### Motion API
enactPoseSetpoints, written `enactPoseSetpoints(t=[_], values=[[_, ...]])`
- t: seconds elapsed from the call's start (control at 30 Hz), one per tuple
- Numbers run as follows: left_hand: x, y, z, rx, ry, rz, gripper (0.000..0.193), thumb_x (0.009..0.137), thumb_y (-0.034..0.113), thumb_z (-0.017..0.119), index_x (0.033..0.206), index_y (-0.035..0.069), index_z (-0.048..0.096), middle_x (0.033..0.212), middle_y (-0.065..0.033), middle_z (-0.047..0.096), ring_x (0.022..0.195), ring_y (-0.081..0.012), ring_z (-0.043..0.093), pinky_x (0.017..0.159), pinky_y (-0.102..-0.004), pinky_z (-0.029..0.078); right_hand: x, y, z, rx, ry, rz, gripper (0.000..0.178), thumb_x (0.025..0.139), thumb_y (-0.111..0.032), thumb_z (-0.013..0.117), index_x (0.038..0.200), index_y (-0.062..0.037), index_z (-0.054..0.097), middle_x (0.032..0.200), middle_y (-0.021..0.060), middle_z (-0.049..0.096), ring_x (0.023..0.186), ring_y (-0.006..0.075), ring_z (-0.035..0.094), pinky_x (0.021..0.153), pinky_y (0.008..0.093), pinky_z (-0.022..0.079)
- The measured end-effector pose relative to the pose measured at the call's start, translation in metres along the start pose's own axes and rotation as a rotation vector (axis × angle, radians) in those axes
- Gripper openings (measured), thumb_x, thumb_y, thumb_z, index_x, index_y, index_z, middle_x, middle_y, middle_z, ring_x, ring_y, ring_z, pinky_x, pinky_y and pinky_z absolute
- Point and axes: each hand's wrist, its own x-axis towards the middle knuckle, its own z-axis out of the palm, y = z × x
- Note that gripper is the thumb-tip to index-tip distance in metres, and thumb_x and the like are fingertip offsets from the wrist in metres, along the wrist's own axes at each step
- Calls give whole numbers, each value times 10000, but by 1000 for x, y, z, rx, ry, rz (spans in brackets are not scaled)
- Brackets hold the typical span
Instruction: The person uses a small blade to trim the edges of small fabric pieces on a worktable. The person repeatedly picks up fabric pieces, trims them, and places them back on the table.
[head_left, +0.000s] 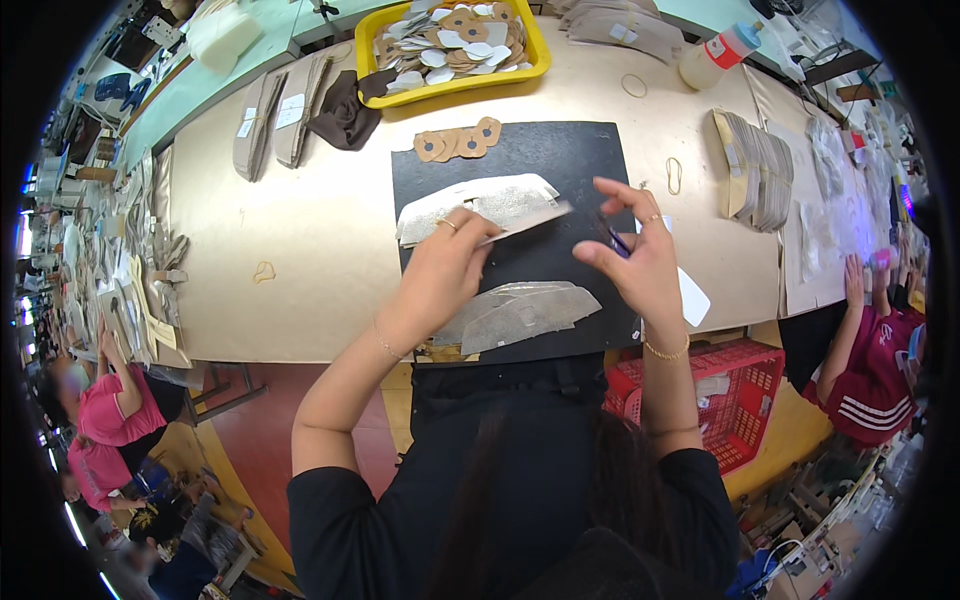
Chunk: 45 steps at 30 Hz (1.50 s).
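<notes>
My left hand (445,262) pinches a thin, pale flat piece (532,221) by its left end, holding it tilted above a black mat (590,155). Across from its free end is my right hand (643,262), thumb and fingers parted around a small dark purple tool (616,238); its exact kind is unclear. Behind my left fingers lie curved, silvery-white pieces (480,195), overlapping. Nearer me, more curved grey pieces (530,315) rest at the mat's front edge. Several tan tab-shaped pieces with dark dots (458,142) line the mat's far side.
A yellow tray (545,62) heaped with small tan and white pieces stands beyond the mat. Bundled stacks (755,170) lie right, others (262,125) left. A bottle (718,58) stands far right; a red crate (740,400) sits below the table. Other people work at both sides.
</notes>
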Motion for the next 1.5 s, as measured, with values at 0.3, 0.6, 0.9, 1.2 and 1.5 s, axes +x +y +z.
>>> enactPoseSetpoints(t=[0.3,0.6,0.9,1.2,1.5], values=[[-1,24,-3,-407,25,52,256,923,-5,548,1163,58,485,966,-127,648,813,-163,653,715,-297,512,5,9,-6,391,7,153,256,821,-62,755,1053,-11,660,938,49,669,789,58,577,678,192,482],[0,25,-9,-247,144,253,117,914,-13,525,1000,-18,605,1061,-154,631,892,-210,638,819,-311,496,-1,-25,6,36,75,-648,269,696,77,731,931,-50,699,982,93,718,826,193,696,708,258,533],[5,42,-15,-898,-29,-110,329,887,133,660,1161,-40,603,1152,-85,615,1049,-159,604,926,-287,474,-10,-38,2,-190,-257,-705,424,628,-275,838,988,-95,702,959,62,665,701,213,647,605,300,514],[0,57,-29,-857,-59,-12,328,874,72,607,1180,-43,597,1208,-116,603,1101,-193,595,957,-313,463,1,-46,-10,-91,-127,-450,317,761,-142,813,1024,-30,675,840,64,605,708,153,560,605,255,443],[-1,60,-34,-746,-119,64,261,860,47,612,1102,-45,644,1203,-115,598,1119,-196,572,970,-320,446,0,-52,-10,-59,-187,-422,278,738,-125,823,976,-23,722,772,52,573,651,136,529,557,247,404]])
